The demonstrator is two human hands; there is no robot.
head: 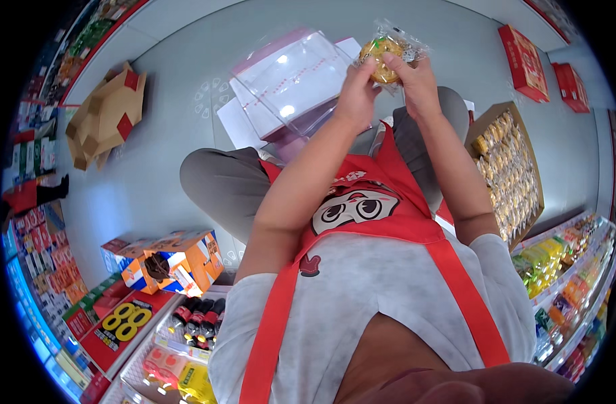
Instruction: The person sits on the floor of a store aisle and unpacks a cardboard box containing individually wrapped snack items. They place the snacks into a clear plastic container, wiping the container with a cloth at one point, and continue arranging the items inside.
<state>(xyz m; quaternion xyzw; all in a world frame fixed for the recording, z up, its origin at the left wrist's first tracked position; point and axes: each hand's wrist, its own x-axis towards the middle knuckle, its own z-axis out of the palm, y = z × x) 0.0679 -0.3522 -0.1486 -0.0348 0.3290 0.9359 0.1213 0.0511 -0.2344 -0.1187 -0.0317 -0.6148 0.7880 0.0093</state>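
Observation:
My left hand (358, 96) and my right hand (418, 83) hold a round golden biscuit-like snack in a clear plastic wrapper (385, 49) between them, above the floor. Both thumbs press on its near face, and the fingers behind it are mostly hidden. The wrapper's crimped end sticks up and to the right. Just left of my hands, a clear plastic bin with a pinkish back (288, 76) rests between white panels before my knees. By my right leg, an open cardboard carton (536, 174) is filled with many similar wrapped snacks (505, 166).
An opened cardboard box (103, 116) lies on the grey floor (171, 86) at left. Two red boxes (525, 63) stand at far right. Orange-and-blue cartons (187, 260), a shelf of bottles (199, 320) and another drinks shelf (565, 278) flank me. Another person's leg (50, 189) shows at left.

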